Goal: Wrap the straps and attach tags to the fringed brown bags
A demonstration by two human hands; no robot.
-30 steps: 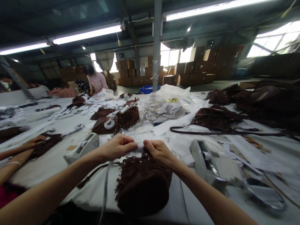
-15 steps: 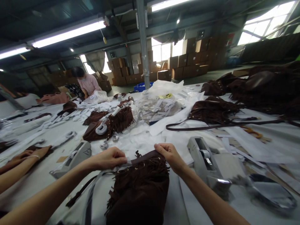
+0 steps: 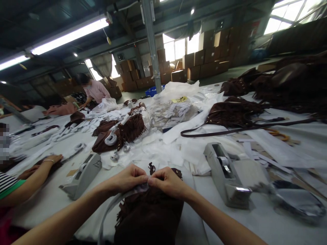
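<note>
Brown fringed bag (image 3: pixel 150 219), soft and matte with a ragged strip edge, lies on the white-covered table (image 3: pixel 190 223) directly below the person's 2 hands. The left hand (image 3: pixel 130 178) pinches a thin, pale strip (image 3: pixel 103 217) by thumb and fingers at the bag's upper edge; its smooth, ribbon-like length curves down leftward. The right hand (image 3: pixel 167 182) meets it there, thumb and forefinger pressed together; what sits between them cannot be told. Angular grey, a tape dispenser (image 3: pixel 89 175) stands left, a 2nd tape dispenser (image 3: pixel 230 192) right. Beyond sits crumpled clear plastic (image 3: pixel 176 114).
</note>
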